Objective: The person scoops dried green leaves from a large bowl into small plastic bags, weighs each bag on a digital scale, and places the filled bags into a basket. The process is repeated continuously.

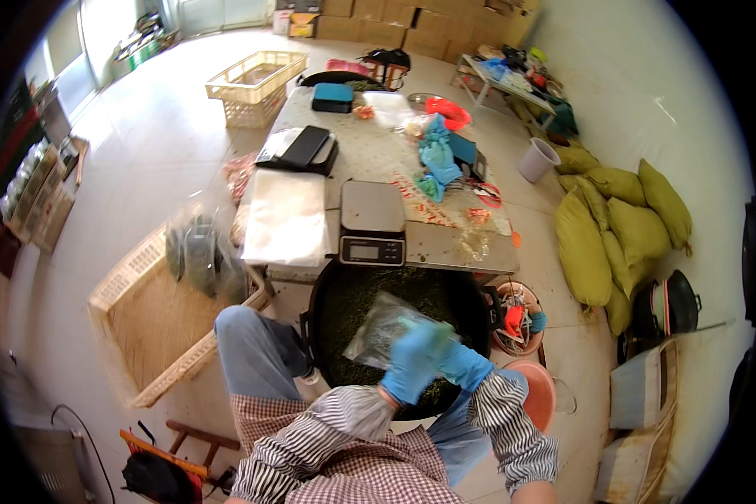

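A clear plastic bag (380, 329) hangs tilted above a wide black tub (312, 315) full of dark green, leafy bits (344, 294). My left hand (415, 363), in a blue glove, is closed on the bag's near right end. Pressed up against it from the right is my gloved right hand (467, 366). Its fingers are blurred and partly covered by the left hand, so their grip does not show. The tub sits between my knees, at the table's near edge. Just beyond it, a digital scale (372, 207) stands on the table with nothing on its plate.
Flat clear bags (284, 217) lie on the table (365, 147) left of the scale. A cream crate (134, 290) with filled bags (200, 259) is at my left. On the right are a pink bucket (536, 391), a basin of odds and ends (519, 323) and stuffed green sacks (626, 227).
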The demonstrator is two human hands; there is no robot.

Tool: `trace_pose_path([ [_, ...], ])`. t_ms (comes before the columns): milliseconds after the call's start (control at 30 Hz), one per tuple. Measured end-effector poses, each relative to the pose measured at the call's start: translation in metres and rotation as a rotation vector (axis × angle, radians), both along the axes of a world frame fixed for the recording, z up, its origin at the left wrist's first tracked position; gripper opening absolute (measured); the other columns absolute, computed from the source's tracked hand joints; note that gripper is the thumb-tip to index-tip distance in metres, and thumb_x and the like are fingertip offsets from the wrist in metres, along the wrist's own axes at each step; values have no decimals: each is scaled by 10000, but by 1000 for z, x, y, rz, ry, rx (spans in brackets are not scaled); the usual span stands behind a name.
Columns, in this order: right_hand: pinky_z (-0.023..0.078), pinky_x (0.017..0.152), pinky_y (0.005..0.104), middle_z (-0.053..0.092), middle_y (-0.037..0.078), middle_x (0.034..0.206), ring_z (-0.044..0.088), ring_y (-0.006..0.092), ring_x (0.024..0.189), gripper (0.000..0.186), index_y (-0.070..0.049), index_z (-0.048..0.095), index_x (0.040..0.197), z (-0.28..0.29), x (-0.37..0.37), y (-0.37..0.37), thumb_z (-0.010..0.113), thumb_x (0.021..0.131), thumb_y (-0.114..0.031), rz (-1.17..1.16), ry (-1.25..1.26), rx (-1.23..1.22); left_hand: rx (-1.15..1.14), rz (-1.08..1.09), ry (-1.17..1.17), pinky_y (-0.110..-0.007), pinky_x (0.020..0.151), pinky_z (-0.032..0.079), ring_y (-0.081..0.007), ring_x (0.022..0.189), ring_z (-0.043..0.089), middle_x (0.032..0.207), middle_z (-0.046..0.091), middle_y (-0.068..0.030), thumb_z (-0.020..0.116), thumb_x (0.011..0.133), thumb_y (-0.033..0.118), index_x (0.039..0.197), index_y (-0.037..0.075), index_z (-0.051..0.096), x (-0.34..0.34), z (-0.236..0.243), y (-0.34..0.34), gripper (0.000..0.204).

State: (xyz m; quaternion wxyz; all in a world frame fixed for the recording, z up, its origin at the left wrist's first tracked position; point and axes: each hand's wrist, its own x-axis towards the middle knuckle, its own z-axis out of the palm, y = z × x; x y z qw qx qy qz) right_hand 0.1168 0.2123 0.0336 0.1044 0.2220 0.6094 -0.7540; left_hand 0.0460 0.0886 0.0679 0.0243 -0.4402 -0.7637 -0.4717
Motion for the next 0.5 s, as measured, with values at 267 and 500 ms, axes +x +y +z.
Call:
trace_pose_path([
  [267,332,1138,392,402,162,1519,401,306,1362,705,-66,367,1521,-27,-27,6,681,918,-252,611,346,880,-6,-17,63,-385,621,557,-311,690,685,809,686,-143,672,925,159,1002,85,718,16,-30,-6,116],
  [500,284,1201,411,384,160,1570,384,345,1424,744,-82,366,1545,-10,-37,16,692,906,-278,793,362,1246,129,66,-68,-437,676,499,-292,716,643,822,681,-102,688,871,148,947,101,722,-23,-17,-2,96],
])
